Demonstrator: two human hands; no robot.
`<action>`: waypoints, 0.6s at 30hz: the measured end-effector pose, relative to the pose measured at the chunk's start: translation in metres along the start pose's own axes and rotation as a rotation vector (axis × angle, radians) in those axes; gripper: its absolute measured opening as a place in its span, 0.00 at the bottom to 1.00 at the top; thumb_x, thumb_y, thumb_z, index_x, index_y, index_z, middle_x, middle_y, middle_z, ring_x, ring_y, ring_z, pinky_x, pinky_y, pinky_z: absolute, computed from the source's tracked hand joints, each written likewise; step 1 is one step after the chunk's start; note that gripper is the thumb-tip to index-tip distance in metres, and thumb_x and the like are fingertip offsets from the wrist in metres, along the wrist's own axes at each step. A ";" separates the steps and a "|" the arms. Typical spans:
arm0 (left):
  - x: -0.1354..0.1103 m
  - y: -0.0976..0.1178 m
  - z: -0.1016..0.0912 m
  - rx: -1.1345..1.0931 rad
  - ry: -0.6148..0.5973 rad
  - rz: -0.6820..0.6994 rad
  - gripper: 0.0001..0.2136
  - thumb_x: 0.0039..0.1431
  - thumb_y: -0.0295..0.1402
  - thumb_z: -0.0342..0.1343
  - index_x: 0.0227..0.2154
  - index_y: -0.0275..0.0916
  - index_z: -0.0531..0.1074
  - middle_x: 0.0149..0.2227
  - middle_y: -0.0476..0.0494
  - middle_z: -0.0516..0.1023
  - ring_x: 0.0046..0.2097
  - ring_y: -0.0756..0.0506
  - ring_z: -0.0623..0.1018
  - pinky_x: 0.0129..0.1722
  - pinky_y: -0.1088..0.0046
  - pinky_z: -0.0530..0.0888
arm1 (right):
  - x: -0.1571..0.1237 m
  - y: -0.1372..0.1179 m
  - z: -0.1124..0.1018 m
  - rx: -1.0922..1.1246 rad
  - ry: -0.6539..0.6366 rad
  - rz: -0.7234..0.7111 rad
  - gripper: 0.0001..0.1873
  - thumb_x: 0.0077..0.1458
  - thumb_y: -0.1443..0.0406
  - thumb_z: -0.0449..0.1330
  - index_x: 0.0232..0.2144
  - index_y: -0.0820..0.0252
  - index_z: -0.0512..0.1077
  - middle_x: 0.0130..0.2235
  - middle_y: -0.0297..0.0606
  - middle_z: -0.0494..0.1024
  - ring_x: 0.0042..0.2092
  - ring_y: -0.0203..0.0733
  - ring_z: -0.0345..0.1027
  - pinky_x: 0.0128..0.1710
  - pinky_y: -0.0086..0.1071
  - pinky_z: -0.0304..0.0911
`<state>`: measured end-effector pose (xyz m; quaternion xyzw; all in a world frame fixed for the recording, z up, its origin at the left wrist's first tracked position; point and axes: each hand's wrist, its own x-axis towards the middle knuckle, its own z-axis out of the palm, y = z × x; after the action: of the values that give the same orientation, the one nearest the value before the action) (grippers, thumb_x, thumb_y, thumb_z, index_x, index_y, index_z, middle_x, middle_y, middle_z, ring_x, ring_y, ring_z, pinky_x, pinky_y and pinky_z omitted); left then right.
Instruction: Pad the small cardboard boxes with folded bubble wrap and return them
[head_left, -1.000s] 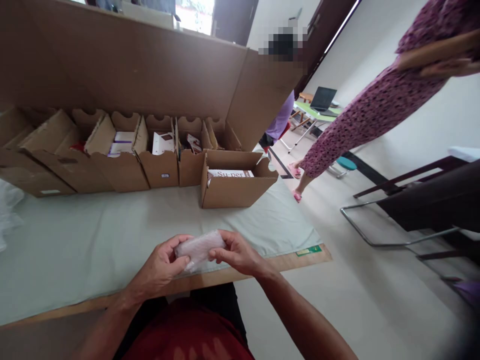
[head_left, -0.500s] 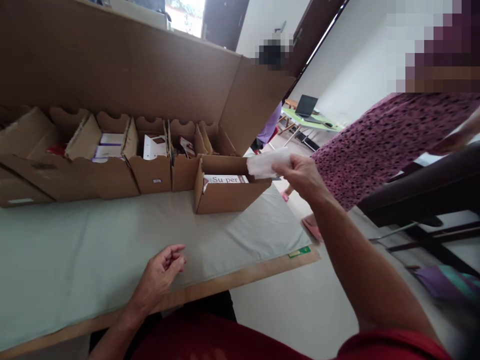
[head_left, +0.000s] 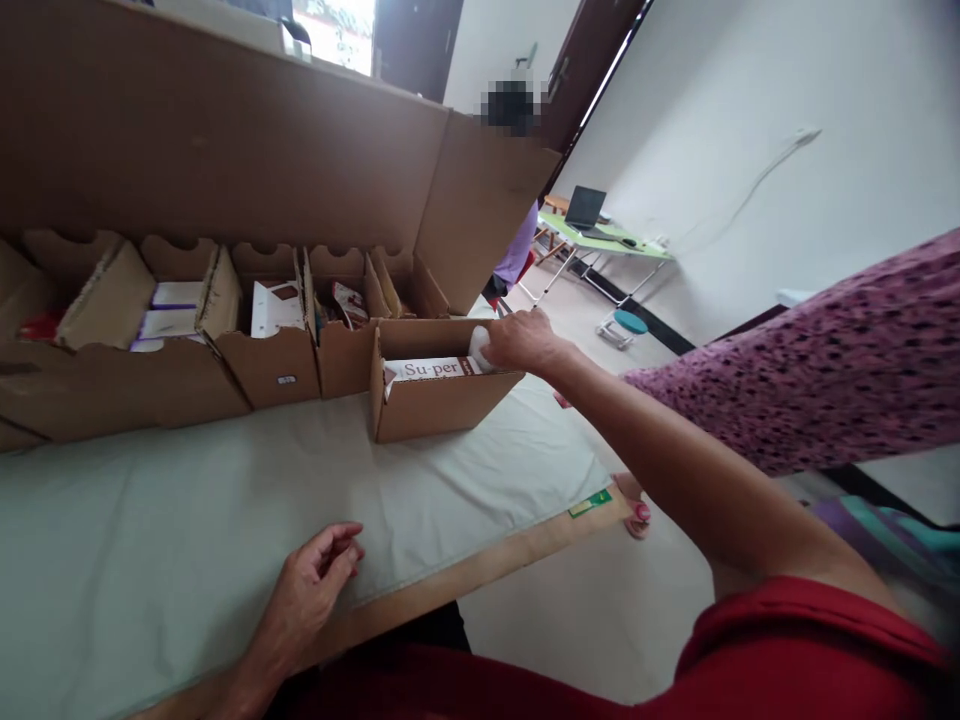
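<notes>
My right hand is closed on a soft white packet, partly hidden by the fingers. It reaches over the right end of a low cardboard box, where the packet dips inside the rim. In that box lies a white carton lettered "Su-per". My left hand is over the near edge of the cloth-covered table. Its fingers are loosely curled with a gap to the thumb, and nothing is in it.
Several cardboard bins with packets and cartons stand in a row before a tall cardboard panel. A person in a pink spotted garment is at the right. Farther back, a laptop sits on a green table.
My right hand has moved left and brought the white packet from beside the box into its right end. My left hand stays near the table edge. The person in pink has shifted right.
</notes>
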<state>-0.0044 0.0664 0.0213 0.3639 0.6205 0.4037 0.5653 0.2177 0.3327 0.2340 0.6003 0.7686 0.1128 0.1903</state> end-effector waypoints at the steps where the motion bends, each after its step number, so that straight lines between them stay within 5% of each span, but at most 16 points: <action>1: 0.001 -0.003 0.001 0.003 -0.007 0.005 0.25 0.47 0.52 0.61 0.42 0.37 0.78 0.33 0.43 0.81 0.37 0.42 0.81 0.42 0.64 0.80 | 0.002 -0.001 -0.001 0.000 -0.002 -0.010 0.19 0.60 0.65 0.57 0.49 0.68 0.79 0.48 0.59 0.81 0.51 0.59 0.75 0.49 0.42 0.64; 7: 0.007 -0.008 0.004 0.007 -0.030 0.008 0.26 0.50 0.53 0.61 0.43 0.37 0.78 0.35 0.42 0.81 0.37 0.43 0.81 0.41 0.66 0.80 | 0.009 0.001 -0.002 0.010 0.051 -0.033 0.28 0.56 0.70 0.58 0.60 0.66 0.70 0.51 0.55 0.81 0.50 0.54 0.75 0.43 0.37 0.66; 13: 0.011 -0.014 0.005 0.052 -0.048 0.022 0.26 0.53 0.53 0.58 0.45 0.37 0.79 0.37 0.40 0.82 0.39 0.41 0.82 0.42 0.64 0.80 | 0.001 0.001 -0.006 -0.018 0.063 -0.008 0.22 0.57 0.69 0.59 0.55 0.64 0.75 0.49 0.55 0.81 0.50 0.56 0.77 0.42 0.37 0.68; 18: 0.025 0.009 0.009 0.282 0.069 0.249 0.22 0.56 0.47 0.54 0.46 0.38 0.79 0.45 0.36 0.82 0.45 0.37 0.82 0.47 0.57 0.79 | -0.010 -0.002 0.002 0.005 0.033 0.037 0.22 0.58 0.67 0.60 0.55 0.64 0.75 0.47 0.55 0.82 0.51 0.56 0.76 0.44 0.37 0.69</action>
<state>0.0016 0.0937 0.0190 0.4994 0.6403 0.3918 0.4327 0.2185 0.3224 0.2331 0.6129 0.7606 0.1245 0.1742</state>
